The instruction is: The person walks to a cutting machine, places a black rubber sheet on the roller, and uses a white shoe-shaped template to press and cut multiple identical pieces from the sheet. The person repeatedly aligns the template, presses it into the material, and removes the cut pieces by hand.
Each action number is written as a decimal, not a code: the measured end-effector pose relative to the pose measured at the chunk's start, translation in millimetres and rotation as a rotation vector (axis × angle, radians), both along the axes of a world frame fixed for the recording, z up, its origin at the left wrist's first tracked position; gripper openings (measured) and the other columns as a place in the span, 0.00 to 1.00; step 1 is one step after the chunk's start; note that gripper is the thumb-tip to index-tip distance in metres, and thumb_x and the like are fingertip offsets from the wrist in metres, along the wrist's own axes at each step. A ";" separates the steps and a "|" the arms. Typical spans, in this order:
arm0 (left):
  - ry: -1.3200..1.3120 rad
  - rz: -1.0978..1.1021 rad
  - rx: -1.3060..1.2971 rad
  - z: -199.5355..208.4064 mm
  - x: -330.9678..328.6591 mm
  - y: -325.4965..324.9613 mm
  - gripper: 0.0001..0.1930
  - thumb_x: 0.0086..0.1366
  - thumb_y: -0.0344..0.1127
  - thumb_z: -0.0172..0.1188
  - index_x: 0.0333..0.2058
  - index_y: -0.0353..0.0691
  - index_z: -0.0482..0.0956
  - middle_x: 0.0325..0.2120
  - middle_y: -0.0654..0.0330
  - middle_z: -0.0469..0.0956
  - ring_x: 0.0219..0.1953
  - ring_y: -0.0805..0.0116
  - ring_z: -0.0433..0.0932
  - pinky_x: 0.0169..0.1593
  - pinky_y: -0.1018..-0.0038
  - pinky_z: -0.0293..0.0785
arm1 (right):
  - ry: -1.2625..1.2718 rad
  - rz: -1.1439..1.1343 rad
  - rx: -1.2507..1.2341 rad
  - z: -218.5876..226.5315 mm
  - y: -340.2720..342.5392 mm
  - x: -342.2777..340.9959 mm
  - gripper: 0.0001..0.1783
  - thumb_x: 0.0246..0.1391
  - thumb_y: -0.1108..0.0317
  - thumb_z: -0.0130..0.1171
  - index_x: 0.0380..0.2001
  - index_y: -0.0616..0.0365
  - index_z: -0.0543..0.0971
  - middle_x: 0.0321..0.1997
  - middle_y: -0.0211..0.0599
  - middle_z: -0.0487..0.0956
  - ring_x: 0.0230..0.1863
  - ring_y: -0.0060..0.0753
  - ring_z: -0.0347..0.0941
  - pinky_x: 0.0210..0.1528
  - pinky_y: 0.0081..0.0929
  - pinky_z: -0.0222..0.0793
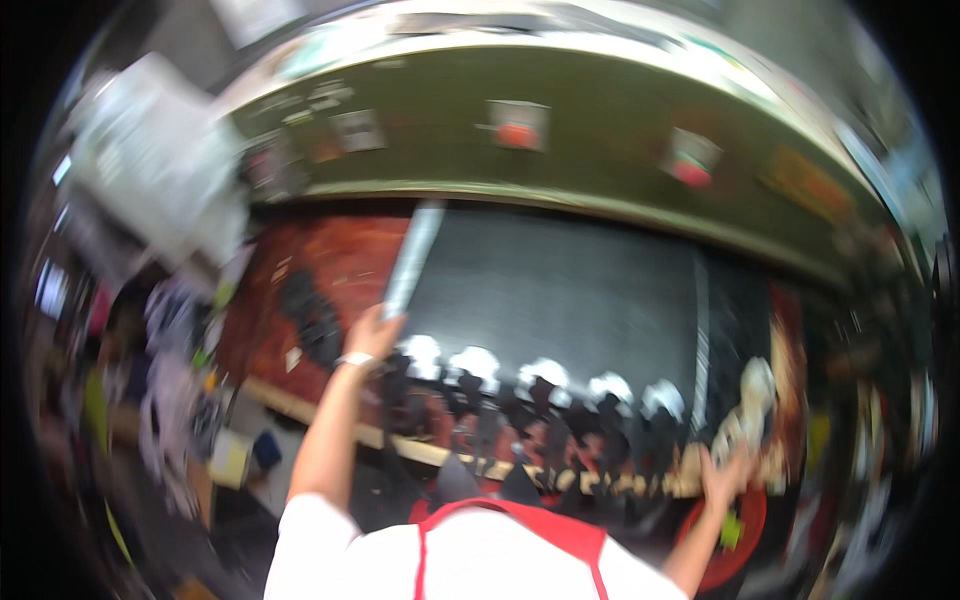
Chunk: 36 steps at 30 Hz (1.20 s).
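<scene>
My left hand (374,334) is at the lower end of a pale strip (414,258) along the left edge of a wide black sheet (560,290). Blur hides whether its fingers grip the strip. At the lower right, my right hand (728,472) has its thumb and fingers apart, beside a pale looped piece (757,385). Between my hands, along the sheet's near edge, runs a row of several dark cut pieces with white rounded parts (543,380). A second thin pale strip (700,330) crosses the sheet's right side.
A dark piece (312,318) lies on the reddish tabletop (350,245). Behind stands a green panel (600,125) with two small pouches (518,124). A translucent plastic bag (155,150) bulges at left. Below my right hand is a red round container (712,570).
</scene>
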<state>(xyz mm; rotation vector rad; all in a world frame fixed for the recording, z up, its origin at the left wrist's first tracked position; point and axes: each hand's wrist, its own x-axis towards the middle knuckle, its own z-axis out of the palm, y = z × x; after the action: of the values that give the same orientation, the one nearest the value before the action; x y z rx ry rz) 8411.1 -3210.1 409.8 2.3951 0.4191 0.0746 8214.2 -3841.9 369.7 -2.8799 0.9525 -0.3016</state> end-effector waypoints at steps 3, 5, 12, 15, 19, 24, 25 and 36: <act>-0.111 0.038 0.340 -12.8 16.5 -30.8 0.20 0.60 0.51 0.59 0.46 0.48 0.78 0.36 0.50 0.81 0.36 0.52 0.81 0.39 0.60 0.76 | -0.402 0.538 -0.333 9.5 -6.2 10.1 0.53 0.41 0.47 0.70 0.65 0.64 0.59 0.67 0.62 0.58 0.68 0.63 0.53 0.70 0.57 0.43; -0.048 0.065 0.265 -18.8 14.1 -35.5 0.21 0.61 0.51 0.57 0.52 0.54 0.76 0.39 0.53 0.81 0.39 0.51 0.80 0.42 0.58 0.76 | -0.315 0.524 -0.485 36.6 1.6 -1.2 0.57 0.34 0.37 0.73 0.60 0.67 0.65 0.59 0.63 0.68 0.58 0.67 0.64 0.60 0.58 0.60; -0.210 -0.082 0.136 -28.7 -10.5 -22.2 0.22 0.65 0.45 0.54 0.54 0.41 0.71 0.42 0.47 0.79 0.46 0.48 0.77 0.49 0.57 0.73 | -0.537 0.789 0.031 81.8 121.4 41.1 0.45 0.45 0.46 0.69 0.57 0.69 0.66 0.54 0.59 0.71 0.52 0.58 0.70 0.54 0.50 0.66; -0.226 -0.048 0.180 -28.5 -14.5 -29.8 0.21 0.66 0.44 0.53 0.54 0.40 0.71 0.42 0.47 0.79 0.46 0.49 0.77 0.48 0.58 0.73 | -0.494 0.876 0.260 85.0 167.6 61.7 0.46 0.45 0.47 0.68 0.58 0.70 0.65 0.55 0.60 0.70 0.53 0.58 0.69 0.56 0.51 0.64; -0.245 0.003 0.185 -27.3 -13.8 -36.3 0.21 0.65 0.43 0.53 0.54 0.40 0.71 0.42 0.48 0.79 0.45 0.49 0.78 0.48 0.58 0.73 | -0.378 0.953 0.514 89.8 208.6 79.0 0.46 0.44 0.49 0.68 0.59 0.70 0.63 0.57 0.60 0.68 0.55 0.59 0.68 0.58 0.52 0.62; -0.235 -0.026 0.192 -27.6 -13.2 -33.7 0.21 0.65 0.43 0.52 0.54 0.40 0.71 0.42 0.47 0.79 0.45 0.49 0.78 0.48 0.58 0.74 | -0.233 0.913 0.835 86.2 238.6 90.4 0.47 0.44 0.50 0.67 0.60 0.71 0.61 0.59 0.60 0.67 0.57 0.59 0.66 0.60 0.52 0.59; -0.227 -0.018 0.182 -27.8 -14.1 -33.9 0.21 0.65 0.43 0.52 0.54 0.40 0.71 0.42 0.47 0.79 0.45 0.49 0.78 0.48 0.58 0.74 | -0.215 0.886 0.933 84.4 240.8 91.1 0.48 0.44 0.50 0.67 0.60 0.71 0.60 0.59 0.60 0.66 0.57 0.59 0.66 0.61 0.52 0.58; -0.293 -0.043 0.146 -27.1 -8.4 -35.3 0.22 0.65 0.43 0.53 0.55 0.41 0.69 0.41 0.50 0.79 0.42 0.50 0.79 0.46 0.58 0.75 | -0.410 0.531 1.682 71.8 212.8 92.5 0.50 0.43 0.54 0.66 0.63 0.72 0.56 0.63 0.61 0.62 0.62 0.60 0.62 0.66 0.54 0.52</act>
<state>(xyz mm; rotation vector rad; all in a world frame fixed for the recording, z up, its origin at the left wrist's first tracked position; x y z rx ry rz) 8402.7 -3245.4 382.8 2.4830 0.2313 0.4446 8306.7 -3629.1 441.5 -1.2953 0.0836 0.0211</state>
